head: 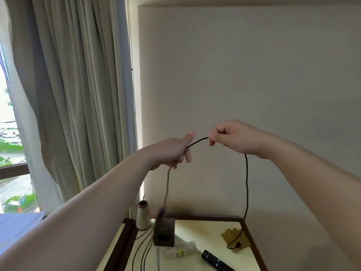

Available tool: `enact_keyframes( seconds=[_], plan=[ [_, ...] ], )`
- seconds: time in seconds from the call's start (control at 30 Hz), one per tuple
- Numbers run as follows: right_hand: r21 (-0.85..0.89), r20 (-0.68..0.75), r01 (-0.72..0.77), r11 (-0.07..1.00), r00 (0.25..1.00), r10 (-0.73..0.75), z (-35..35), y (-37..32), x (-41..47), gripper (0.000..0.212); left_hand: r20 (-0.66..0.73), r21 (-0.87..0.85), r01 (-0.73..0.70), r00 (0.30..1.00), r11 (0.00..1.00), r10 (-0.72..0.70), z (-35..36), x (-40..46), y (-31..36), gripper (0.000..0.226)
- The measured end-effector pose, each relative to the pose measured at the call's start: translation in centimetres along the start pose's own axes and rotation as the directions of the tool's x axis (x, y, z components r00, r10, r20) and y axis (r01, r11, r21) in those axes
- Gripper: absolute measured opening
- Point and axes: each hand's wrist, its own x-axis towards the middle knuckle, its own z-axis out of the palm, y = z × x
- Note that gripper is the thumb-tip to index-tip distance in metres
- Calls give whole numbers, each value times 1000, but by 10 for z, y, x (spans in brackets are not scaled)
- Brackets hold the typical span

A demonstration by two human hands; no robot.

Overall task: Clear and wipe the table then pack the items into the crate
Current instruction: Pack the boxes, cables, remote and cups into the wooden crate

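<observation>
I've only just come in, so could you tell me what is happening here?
A person holds a thin black cord up in the air, the left hand gripping it and the right hand pinching it. One end trails onto the cream, dark-framed table, where a black remote control and a clear plastic bottle lie.

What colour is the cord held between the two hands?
Black, seen in the head view: the cord arcs from the left hand to the right hand.
</observation>
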Motion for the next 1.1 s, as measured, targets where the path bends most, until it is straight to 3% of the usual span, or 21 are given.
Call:
enact_keyframes(
  seconds=[0.13, 0.2, 0.27, 0.43, 0.53, 0.73, 0.93, 1.1],
  plan=[
    [-3, 41, -71, 997, 997, 71, -16, 16, 0, 27, -186, 76, -66, 979, 995, 79, -14, 7, -2, 61],
    [22, 50, -113, 993, 993, 111, -26, 34, -12, 25, -304, 254, -11, 948, 967, 91, -37, 6, -23, 57],
    [30, 36, -127, 991, 991, 126, -25, 46, -20, 25, -365, 304, 59, 929, 951, 59, -50, 5, -38, 57],
    [-6, -27, -6, 1000, 1000, 6, 14, 21, 6, 24, -257, 42, -29, 966, 999, 38, -20, 27, -5, 58],
    [-29, -13, -4, 1000, 1000, 4, 18, 20, 14, 26, -195, 119, -14, 980, 993, 37, -13, 30, -3, 60],
    [-12, -19, -148, 989, 989, 148, -7, 65, -19, 27, -398, 196, 125, 917, 973, -38, -46, 9, -52, 55],
    [12, 10, 25, 1000, 1000, -25, 35, 27, 14, 25, -258, 168, -19, 964, 986, 63, 0, 27, -7, 58],
    [30, -22, -67, 997, 997, 68, 13, 52, 0, 28, -347, 288, 32, 935, 957, 73, -22, 18, -28, 56]
  ],
)
